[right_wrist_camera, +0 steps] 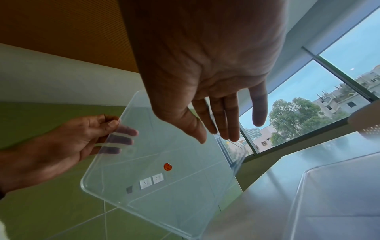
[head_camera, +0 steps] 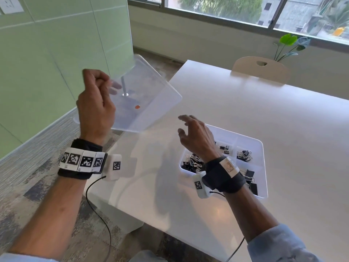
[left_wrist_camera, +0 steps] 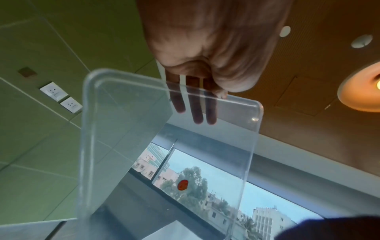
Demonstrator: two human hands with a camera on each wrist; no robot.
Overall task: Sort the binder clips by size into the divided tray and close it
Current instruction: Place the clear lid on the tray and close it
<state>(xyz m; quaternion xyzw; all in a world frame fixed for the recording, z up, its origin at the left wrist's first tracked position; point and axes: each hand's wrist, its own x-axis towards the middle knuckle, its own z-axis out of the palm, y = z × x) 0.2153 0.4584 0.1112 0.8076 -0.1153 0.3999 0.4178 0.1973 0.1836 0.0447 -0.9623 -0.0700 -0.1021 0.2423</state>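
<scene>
**Lid up, tray waiting**

Left hand (head_camera: 95, 110) raised off the near-left corner of the table (head_camera: 245, 103), pinching one edge of the clear lid (head_camera: 149, 91) between thumb on top and fingers beneath. Held by the rim, tilted, with its far side dipping toward the tray: probably to keep the panel free to swing across and to spare the clear face from prints. Small red sticker (head_camera: 137, 106) near the lid's middle.

Right hand (head_camera: 196, 137) hovering above the divided tray (head_camera: 263, 148), gripping nothing, fingers spread and relaxed, reaching toward the lid's free edge; likely there to take the second side so the lid goes down square. Not touching the lid, as far as the blurred fingertips allow.

Tray resting open on the table near the front edge. Binder clips (head_camera: 192, 162) already inside, in separate compartments: one heap in the near-left section, smaller groups farther back, larger black ones at the near right, partly hidden behind the wrist. No loose clips visible on the table, so sorting looks done and closing remains.

Glossy white table, catching window glare. Pale chair (head_camera: 261, 69) at the far side, potted plant (head_camera: 289, 44) beneath a wide window, green panelled wall to the left, mottled grey floor.
</scene>
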